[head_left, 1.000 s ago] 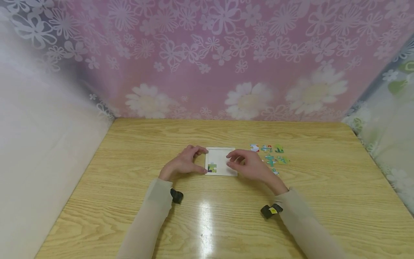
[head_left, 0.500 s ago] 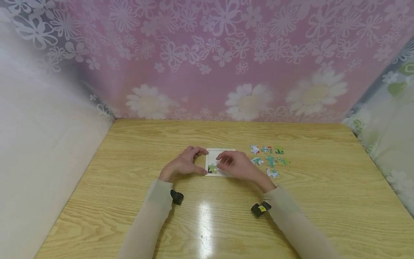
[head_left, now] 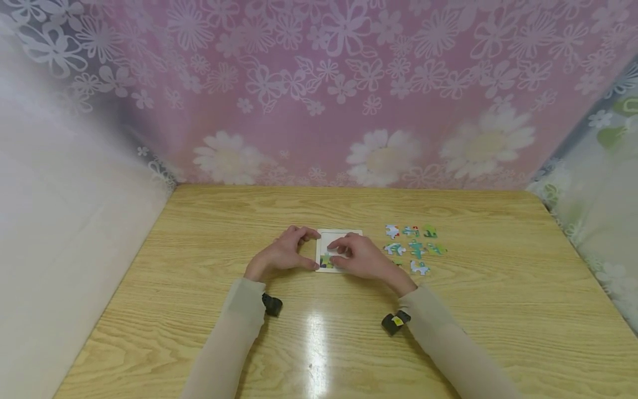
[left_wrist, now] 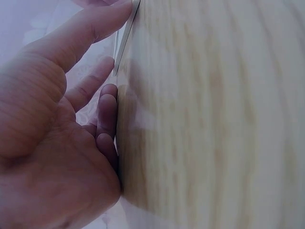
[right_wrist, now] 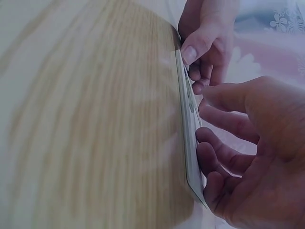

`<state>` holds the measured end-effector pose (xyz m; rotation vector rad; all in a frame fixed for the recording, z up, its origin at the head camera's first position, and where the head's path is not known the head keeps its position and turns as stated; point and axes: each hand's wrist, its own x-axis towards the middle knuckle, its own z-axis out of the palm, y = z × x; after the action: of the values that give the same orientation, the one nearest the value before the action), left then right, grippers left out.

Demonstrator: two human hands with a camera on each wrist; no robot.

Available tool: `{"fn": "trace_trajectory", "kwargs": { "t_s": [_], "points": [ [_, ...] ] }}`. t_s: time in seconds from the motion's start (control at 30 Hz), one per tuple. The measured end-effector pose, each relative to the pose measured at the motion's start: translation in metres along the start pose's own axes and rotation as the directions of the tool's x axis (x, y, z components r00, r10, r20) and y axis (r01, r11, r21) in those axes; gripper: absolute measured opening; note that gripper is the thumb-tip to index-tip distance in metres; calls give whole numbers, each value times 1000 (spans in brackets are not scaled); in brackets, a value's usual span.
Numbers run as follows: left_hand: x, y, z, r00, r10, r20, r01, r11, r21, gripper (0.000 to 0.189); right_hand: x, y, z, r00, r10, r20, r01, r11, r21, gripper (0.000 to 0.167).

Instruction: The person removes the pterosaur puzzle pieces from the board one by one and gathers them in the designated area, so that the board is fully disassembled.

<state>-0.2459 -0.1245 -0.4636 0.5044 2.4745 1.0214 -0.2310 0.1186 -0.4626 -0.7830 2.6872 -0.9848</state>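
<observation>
A small white puzzle tray (head_left: 341,231) lies on the table, with a green-and-purple jigsaw piece (head_left: 325,261) in its lower left corner. My left hand (head_left: 281,250) rests at the tray's left edge, thumb (left_wrist: 112,19) at the near corner and forefinger at the far one. Over the tray's right part is my right hand (head_left: 363,257), hiding that side. Its thumb and forefinger tips stand apart, close to the jigsaw piece, and no piece shows between them. In the right wrist view its other fingers (right_wrist: 209,157) hang loosely curled along the tray.
Several loose jigsaw pieces (head_left: 416,249) lie in rough rows right of the tray, one partly hidden by my right wrist. A wood-grain table (head_left: 249,210) bears everything. Behind it hangs a pink flowered curtain (head_left: 299,138), with pale cloth (head_left: 99,221) at the left.
My right hand has moved left across the tray toward the jigsaw piece in its corner, uncovering more loose pieces at the right. The left hand stays at the tray's edge.
</observation>
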Motion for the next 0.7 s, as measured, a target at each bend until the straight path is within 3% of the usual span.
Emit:
{"fn": "trace_trajectory", "kwargs": {
  "t_s": [0.33,0.7],
  "points": [
    [1,-1,0,1000,5,1,-5,1000,-18,67,0,-4,0,999,18,31,-17,1000,-9,25],
    [1,-1,0,1000,1,0,-1,1000,-1,66,1,-1,0,999,16,36,-22,986,164,18]
  ]
}}
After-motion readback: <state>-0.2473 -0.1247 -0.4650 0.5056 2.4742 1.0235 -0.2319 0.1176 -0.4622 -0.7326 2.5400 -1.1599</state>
